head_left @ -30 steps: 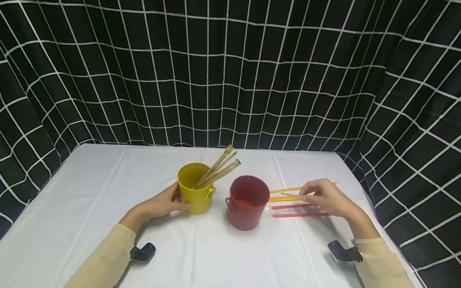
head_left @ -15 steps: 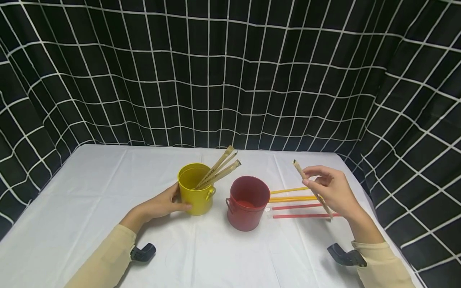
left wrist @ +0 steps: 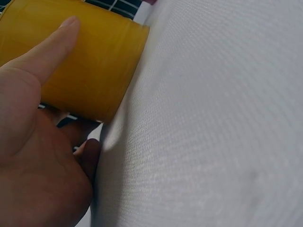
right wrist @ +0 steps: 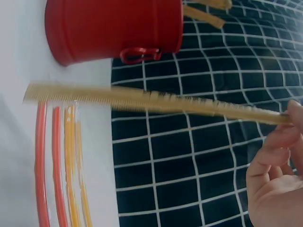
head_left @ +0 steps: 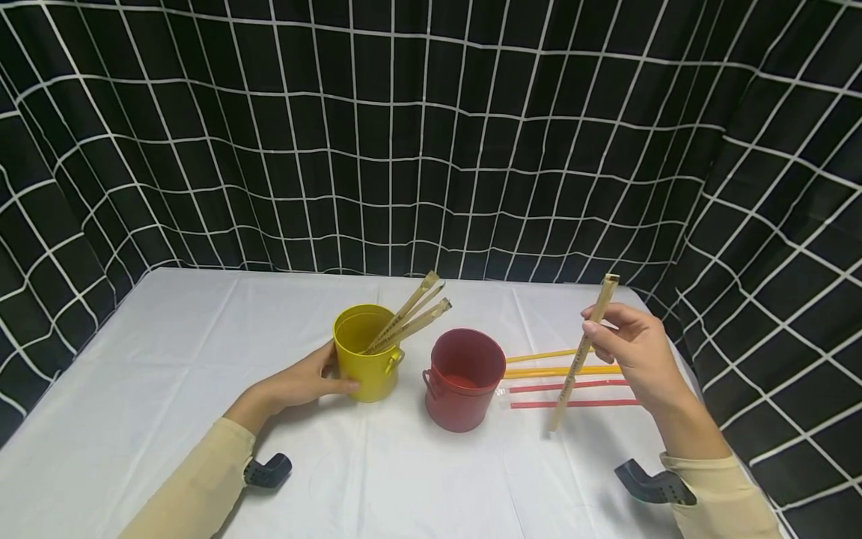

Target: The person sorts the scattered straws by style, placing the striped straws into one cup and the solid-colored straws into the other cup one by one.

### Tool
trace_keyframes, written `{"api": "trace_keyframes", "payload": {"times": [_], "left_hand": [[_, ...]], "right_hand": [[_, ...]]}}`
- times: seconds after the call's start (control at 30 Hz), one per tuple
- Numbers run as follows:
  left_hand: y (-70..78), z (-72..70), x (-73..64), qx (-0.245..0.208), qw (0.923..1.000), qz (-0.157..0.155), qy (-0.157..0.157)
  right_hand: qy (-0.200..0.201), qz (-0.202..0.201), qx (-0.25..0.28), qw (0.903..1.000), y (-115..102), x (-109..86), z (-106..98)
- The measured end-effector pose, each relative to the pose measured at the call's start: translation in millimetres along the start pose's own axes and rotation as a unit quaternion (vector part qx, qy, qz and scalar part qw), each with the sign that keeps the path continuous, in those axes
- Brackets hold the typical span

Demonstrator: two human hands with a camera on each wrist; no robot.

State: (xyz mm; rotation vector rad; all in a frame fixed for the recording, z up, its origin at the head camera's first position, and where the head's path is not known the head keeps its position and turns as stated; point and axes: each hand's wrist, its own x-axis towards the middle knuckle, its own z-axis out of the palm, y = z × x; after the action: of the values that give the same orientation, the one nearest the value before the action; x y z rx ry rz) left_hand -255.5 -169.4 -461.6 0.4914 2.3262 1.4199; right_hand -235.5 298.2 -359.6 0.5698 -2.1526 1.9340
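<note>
My left hand (head_left: 306, 380) grips the side of a small yellow bucket (head_left: 369, 376), thumb in front and fingers behind. Several brown paper-wrapped straws (head_left: 412, 322) lean out of the bucket to the right. In the left wrist view the thumb lies along the yellow bucket wall (left wrist: 97, 61). On the right, my right hand (head_left: 636, 348) pinches one more paper-wrapped straw (head_left: 581, 359) near its upper end, tilted with its lower end toward the front. The right wrist view shows this straw (right wrist: 128, 98) blurred, held between thumb and fingers.
A red bucket (head_left: 461, 393) stands between the hands. To its right lie red straws (head_left: 572, 404) and yellow straws (head_left: 548, 371) in clear wrappers on the white tablecloth (head_left: 417, 479). A black cloth with white grid lines (head_left: 404, 135) hangs behind and at both sides.
My right hand has lifted the paper-wrapped straw off the table, moved slightly right, and turned it from lying flat to steeply tilted. The left hand and both buckets stay in place.
</note>
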Motion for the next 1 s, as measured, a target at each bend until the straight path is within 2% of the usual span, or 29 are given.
{"api": "trace_keyframes", "payload": {"times": [0.17,0.33,0.5,0.77,1.0], "left_hand": [[-1.8,-1.0,0.3,-0.001,1.0,0.002,-0.001],[-1.6,-0.9,0.1,-0.001,1.0,0.002,-0.001],[0.1,-0.2,0.3,0.003,1.0,-0.003,-0.001],[0.0,-2.0,0.1,0.002,0.9998,-0.006,-0.017],[-2.9,-3.6,-0.7,-0.006,0.9996,-0.012,-0.027]], "right_hand": [[-0.004,0.002,0.046,0.9989,-6.1,-3.1,7.0],[-0.028,-0.007,0.082,0.9962,-11.5,-5.8,14.0],[-0.047,-0.007,0.105,0.9933,-14.9,-8.4,18.7],[-0.051,-0.008,0.134,0.9896,-20.3,-12.8,23.8],[-0.09,-0.023,0.179,0.9794,-28.5,-10.2,28.4]]}}
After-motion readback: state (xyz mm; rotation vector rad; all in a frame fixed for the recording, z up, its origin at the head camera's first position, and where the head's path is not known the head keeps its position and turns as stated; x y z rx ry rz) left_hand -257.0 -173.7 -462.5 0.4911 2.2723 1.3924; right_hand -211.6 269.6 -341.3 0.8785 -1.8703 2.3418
